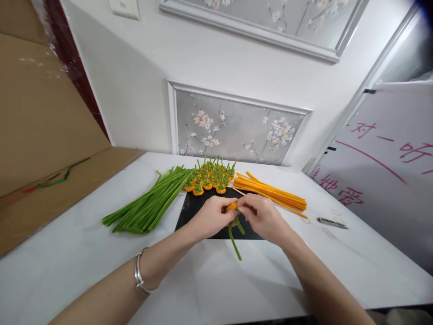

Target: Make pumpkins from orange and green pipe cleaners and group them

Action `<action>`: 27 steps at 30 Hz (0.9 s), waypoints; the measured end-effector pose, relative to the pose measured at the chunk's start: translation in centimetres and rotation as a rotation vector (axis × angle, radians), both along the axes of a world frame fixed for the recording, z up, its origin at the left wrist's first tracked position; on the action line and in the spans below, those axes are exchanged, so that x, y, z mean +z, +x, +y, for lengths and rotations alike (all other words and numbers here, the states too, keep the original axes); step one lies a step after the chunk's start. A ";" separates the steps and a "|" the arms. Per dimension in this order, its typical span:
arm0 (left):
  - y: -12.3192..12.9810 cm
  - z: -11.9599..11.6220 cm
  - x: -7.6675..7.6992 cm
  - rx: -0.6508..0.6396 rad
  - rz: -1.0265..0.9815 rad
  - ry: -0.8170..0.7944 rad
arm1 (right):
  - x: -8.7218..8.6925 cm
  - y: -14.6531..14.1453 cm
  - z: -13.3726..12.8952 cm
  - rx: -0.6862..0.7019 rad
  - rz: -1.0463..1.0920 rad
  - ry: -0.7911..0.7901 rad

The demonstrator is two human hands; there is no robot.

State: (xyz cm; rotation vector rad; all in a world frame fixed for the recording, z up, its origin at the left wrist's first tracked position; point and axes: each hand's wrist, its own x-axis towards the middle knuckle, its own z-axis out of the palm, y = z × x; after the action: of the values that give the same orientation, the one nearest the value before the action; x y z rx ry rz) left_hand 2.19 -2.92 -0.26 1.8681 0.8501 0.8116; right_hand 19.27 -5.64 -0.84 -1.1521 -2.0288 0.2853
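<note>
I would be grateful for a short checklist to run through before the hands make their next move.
1. Orange piece held: ok, the left hand grips it.
2. Right hand at the work: ok, its fingertips are at the piece's edge; how firmly they pinch, cannot tell.
3. Green stems brought together: not ok, two ends hang apart.
4. Supplies at hand: ok, green strips lie left, orange strips right.
5. Metal tool unobstructed: ok, it lies on the table at the right.
6. Piece's underside sound: cannot tell, fingers hide it.
</note>
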 end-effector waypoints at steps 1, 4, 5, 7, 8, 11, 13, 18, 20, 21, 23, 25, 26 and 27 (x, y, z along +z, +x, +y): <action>-0.1 0.0 0.1 -0.067 -0.059 -0.159 | 0.2 0.0 -0.1 0.015 -0.112 0.123; -0.3 0.2 0.3 -0.181 -0.162 -0.534 | 0.6 0.3 -0.1 0.101 -0.403 0.367; -0.4 0.2 0.4 -0.188 -0.170 -0.594 | 0.7 0.4 0.0 0.129 -0.465 0.409; -0.5 0.3 0.4 -0.195 -0.186 -0.664 | 0.9 0.7 0.2 0.182 -0.495 0.428; -0.5 0.4 0.4 -0.200 -0.197 -0.688 | 0.9 0.9 0.4 0.197 -0.453 0.405; -0.6 0.5 0.5 -0.211 -0.233 -0.732 | 0.8 1.5 0.5 0.122 -0.177 0.244; -0.6 0.4 0.7 -0.209 -0.242 -0.743 | 0.6 1.6 0.5 0.038 -0.018 0.109; -0.5 0.4 0.9 -0.201 -0.246 -0.736 | 0.5 1.0 0.0 0.033 0.070 -0.054; -0.5 0.3 0.9 -0.203 -0.247 -0.730 | 0.6 0.7 -0.1 0.064 0.062 -0.041; -0.4 0.3 0.9 -0.205 -0.242 -0.727 | 0.7 0.6 -0.1 0.085 0.048 -0.022; -0.4 0.3 0.8 -0.212 -0.220 -0.724 | 0.9 0.5 -0.1 0.139 -0.001 0.028; -0.5 0.3 0.6 -0.223 -0.184 -0.716 | 1.2 0.5 0.1 0.208 -0.061 0.069; -0.6 0.3 0.5 -0.226 -0.165 -0.710 | 1.2 0.6 0.2 0.231 -0.088 0.084; -0.6 0.4 0.5 -0.228 -0.146 -0.705 | 1.2 0.6 0.3 0.235 -0.110 0.092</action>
State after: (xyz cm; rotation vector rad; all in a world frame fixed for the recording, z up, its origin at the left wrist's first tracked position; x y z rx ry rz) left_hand 1.57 -2.53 0.21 1.2336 0.6938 0.4182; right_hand 19.82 -5.34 0.40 -0.8906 -2.2538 0.2457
